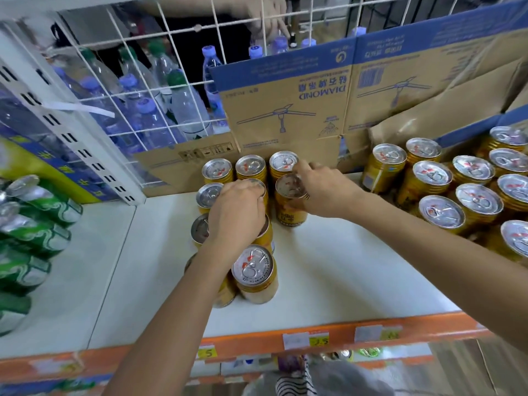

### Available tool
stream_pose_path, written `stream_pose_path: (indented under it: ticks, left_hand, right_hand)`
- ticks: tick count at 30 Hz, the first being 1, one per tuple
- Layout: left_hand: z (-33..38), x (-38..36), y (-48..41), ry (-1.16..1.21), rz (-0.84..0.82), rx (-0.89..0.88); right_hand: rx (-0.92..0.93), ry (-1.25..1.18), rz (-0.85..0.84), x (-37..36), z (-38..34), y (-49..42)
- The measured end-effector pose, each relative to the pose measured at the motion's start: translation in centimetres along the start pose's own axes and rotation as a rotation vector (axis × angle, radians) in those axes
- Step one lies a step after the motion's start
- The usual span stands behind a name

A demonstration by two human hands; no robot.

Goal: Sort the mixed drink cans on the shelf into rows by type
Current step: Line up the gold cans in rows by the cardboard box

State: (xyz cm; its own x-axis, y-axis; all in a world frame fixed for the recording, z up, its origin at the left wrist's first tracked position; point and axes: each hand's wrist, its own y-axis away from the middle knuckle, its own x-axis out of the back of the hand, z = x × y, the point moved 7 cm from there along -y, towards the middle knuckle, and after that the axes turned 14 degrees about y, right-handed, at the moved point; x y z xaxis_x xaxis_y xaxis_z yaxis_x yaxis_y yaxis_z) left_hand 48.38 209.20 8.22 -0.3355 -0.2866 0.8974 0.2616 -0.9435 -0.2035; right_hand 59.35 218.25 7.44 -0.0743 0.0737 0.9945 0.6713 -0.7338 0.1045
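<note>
Head view. Left hand (237,212) lies palm-down over the block of gold cans (217,170). Its fingers curl over the rim of the middle can (255,184) in the 2nd row, and the palm hides the can nearer the camera. It is likely steadying that column so the neighbours don't tip.

Right hand (323,192) grips a gold can (291,205) round its top, thumb on the near side and fingers over the far rim. The can stands upright on the shelf (328,267), just right of the middle can. Whether it touches the back-row can behind it, cannot tell. Placement reads as filling the 3rd column, 2nd row.

The block runs 3 across at the back, set against the cardboard box (285,110), which serves as a backstop.

Loose gold cans (471,200) crowd the right end, well apart from the block. They are probably the supply yet to be lined up.

Green cans (37,221) lie on their sides at far left, kept apart by type.

Water bottles (160,110) stand behind the wire grid (171,67). Price tags (318,340) sit on the orange front edge.
</note>
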Motion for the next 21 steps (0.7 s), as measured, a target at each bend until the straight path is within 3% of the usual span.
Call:
stream_pose_path:
  ticks: [6,21]
  left_hand:
    - [0.21,0.10,0.01,-0.031,-0.003,-0.010]
    - [0.29,0.05,0.08,-0.041,-0.002,-0.007]
  right_hand:
    - [0.113,-0.046,-0.006,-0.11,-0.37,0.50]
    - [0.177,-0.302,0.083,-0.68,0.08,0.83]
